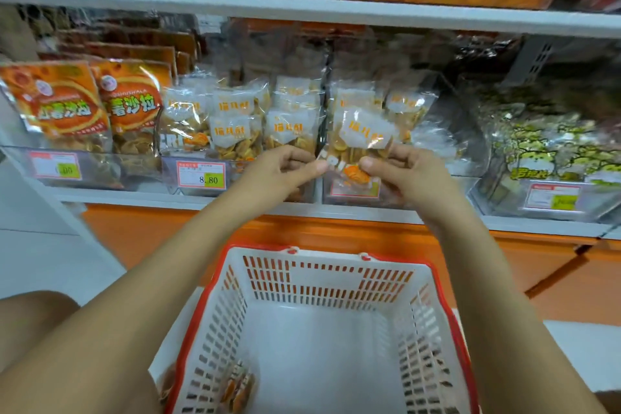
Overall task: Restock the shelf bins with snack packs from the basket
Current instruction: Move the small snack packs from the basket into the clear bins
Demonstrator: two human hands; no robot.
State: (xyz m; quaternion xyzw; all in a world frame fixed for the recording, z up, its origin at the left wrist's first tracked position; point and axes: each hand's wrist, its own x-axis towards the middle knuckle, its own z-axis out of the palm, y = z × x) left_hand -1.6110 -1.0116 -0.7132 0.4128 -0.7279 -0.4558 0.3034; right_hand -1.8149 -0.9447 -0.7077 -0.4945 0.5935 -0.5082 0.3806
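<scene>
Basket (329,276) down by the knees is nearly cleared out, just a leftover pack (239,386) in its near-left corner; the clear crisp pack (364,136) is up in front of the middle-right shelf bin (353,193), pinched along its lower edge by both hands, left hand (285,166) on the corner, right hand (406,171) thumb on the front. Held that low, I reckon the slick film could flop forward and slide back into the basket; poke it in too hard and the packs already standing (408,104) might topple.
</scene>
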